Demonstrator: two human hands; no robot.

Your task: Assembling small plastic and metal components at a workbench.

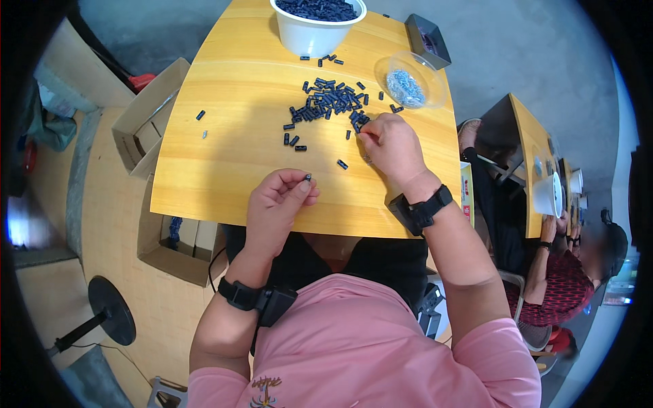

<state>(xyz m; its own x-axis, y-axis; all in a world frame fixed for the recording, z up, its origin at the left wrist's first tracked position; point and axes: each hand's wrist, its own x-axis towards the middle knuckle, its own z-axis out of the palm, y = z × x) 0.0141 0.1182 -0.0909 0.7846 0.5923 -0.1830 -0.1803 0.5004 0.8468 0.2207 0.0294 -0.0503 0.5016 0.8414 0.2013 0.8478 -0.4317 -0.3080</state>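
Note:
Between thumb and fingers my left hand (280, 200) pinches a small black plastic piece (308, 177) just above the table near its front edge. My right hand (392, 148) reaches to the right side of a loose pile of small black plastic pieces (331, 100), its fingertips closed together at the pile's edge. What the right fingertips hold, if anything, is hidden. Several single black pieces lie scattered in front of the pile, one (342, 164) between my two hands. Behind the right hand stands a clear round tub (406, 87) with small silvery metal parts.
A white bucket (315, 35) full of black pieces stands at the table's (231, 75) far side. A dark open box (428, 41) sits at the far right corner. Cardboard boxes (177, 253) lie left of the table. Another person (554, 289) works at a table on the right.

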